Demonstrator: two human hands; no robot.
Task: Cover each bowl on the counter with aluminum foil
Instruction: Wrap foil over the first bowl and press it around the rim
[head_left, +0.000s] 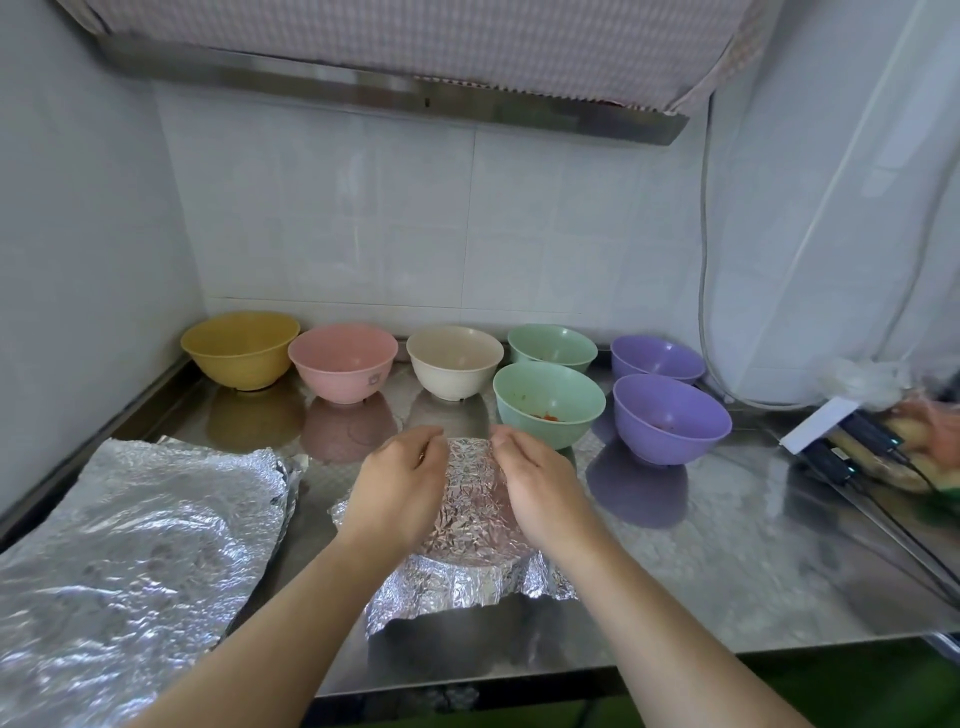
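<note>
Lying between both hands (462, 483): foil-covered bowl (470, 514).

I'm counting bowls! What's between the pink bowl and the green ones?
A cream bowl sits between the pink bowl and the green bowls, seen from the head camera.

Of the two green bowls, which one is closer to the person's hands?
The front green bowl, beside the front purple bowl, with red bits inside. The other green bowl stands behind it, near the wall.

White tiled walls (519, 218), steel counter (727, 545), steel-edged range hood (395, 93) overhead, cables (704, 260) at right.
</note>
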